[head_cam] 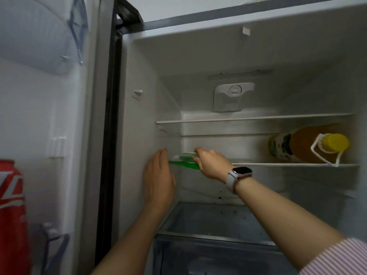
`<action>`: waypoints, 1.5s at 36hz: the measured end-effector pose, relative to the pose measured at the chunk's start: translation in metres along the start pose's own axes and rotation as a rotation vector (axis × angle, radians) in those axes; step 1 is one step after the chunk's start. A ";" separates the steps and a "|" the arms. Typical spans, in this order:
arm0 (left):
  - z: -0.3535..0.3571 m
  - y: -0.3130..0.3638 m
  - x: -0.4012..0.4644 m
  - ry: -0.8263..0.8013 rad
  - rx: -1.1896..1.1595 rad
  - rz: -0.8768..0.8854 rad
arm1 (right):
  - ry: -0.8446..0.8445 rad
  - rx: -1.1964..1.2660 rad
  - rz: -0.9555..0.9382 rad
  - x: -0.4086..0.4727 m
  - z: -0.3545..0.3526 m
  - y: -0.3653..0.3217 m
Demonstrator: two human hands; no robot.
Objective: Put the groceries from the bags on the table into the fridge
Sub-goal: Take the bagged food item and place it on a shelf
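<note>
The fridge stands open in front of me, with white walls and glass shelves. My right hand (211, 162), with a watch on the wrist, grips a clear bottle of green liquid (185, 161) lying on its side at the left end of the lower glass shelf (278, 164). My left hand (158, 175) is flat and open beside the bottle's left end, near the fridge's left wall; I cannot tell if it touches the bottle. A large bottle of amber oil (309, 144) with a yellow cap lies on the same shelf at the right.
An upper glass shelf (238, 119) holds nothing I can see. A crisper drawer with a glass cover (214, 223) sits below. The open door at left carries a red soda can (12, 211) in its rack and a clear bin (39, 36) above.
</note>
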State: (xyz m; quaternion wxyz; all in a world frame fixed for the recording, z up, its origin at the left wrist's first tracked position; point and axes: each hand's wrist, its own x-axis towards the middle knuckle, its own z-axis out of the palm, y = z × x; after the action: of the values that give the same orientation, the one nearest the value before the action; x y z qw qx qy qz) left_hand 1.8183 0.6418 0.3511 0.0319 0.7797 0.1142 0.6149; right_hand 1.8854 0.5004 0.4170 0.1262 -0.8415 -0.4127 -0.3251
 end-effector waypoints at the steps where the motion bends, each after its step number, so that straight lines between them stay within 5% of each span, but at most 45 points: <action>1: 0.001 -0.002 -0.001 -0.044 0.017 0.022 | -0.033 -0.003 -0.008 0.004 0.000 -0.002; 10: -0.002 -0.003 -0.010 -0.336 0.230 0.100 | -0.219 -0.091 -0.026 0.016 0.011 0.001; 16: -0.008 0.001 -0.005 -0.469 0.227 0.024 | 0.102 -0.244 -0.085 -0.004 0.033 0.004; 25: -0.026 0.036 -0.032 -0.209 -0.056 -0.240 | 0.415 0.033 -0.034 -0.071 0.036 -0.001; 32: -0.062 0.073 -0.122 -0.138 -0.259 -0.231 | 0.460 0.490 0.144 -0.183 0.049 -0.024; 40: -0.120 0.113 -0.268 -0.350 -0.235 -0.413 | 0.234 0.882 0.287 -0.337 0.070 -0.071; 46: -0.218 0.105 -0.384 -0.505 -0.078 -0.562 | -0.139 0.978 0.300 -0.445 0.081 -0.109; 54: -0.392 0.072 -0.514 -0.606 0.267 -0.815 | -0.719 0.982 0.041 -0.548 0.091 -0.228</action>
State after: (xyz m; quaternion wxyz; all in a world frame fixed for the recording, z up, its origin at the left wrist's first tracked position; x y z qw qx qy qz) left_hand 1.3381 0.4240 -0.0298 0.2005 0.8121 0.4713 0.2795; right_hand 1.5036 0.3515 -0.0220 0.3585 -0.7499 -0.5147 0.2102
